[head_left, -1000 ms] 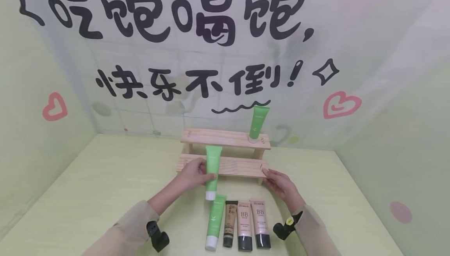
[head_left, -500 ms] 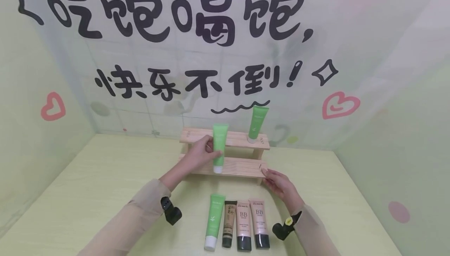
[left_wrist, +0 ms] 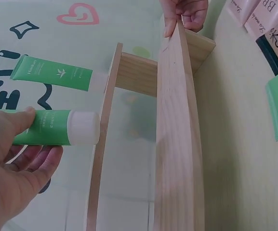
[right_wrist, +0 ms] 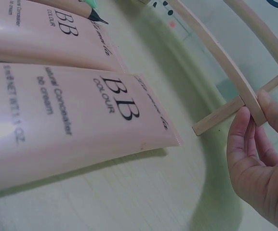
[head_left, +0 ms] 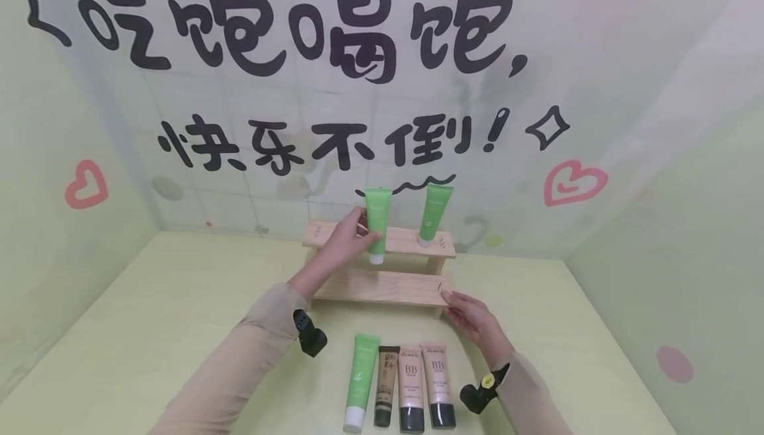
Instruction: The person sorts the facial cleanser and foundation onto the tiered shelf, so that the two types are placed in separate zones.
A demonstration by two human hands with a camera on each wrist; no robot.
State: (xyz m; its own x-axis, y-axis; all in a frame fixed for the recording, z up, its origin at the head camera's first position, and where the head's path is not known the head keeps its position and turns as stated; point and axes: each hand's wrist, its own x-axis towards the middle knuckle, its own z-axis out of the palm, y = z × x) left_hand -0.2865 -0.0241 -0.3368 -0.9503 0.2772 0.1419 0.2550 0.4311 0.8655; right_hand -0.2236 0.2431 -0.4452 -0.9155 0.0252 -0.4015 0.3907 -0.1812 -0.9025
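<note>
My left hand holds a green tube upright, white cap down, between thumb and fingers. In the left wrist view its cap is right at the edge of the upper board of the wooden two-tier rack. A second green tube stands on its cap at the right end of that upper board. My right hand pinches the right end of the lower board, thumb on top and fingers beneath, as the right wrist view also has it.
In front of the rack lie a green tube, a brown tube with a dark cap, and two pink BB cream tubes, side by side on the pale table. A printed wall sheet rises close behind the rack.
My left hand has carried its green tube up and back, from in front of the lower board to the upper board. The right hand keeps its grip on the rack.
</note>
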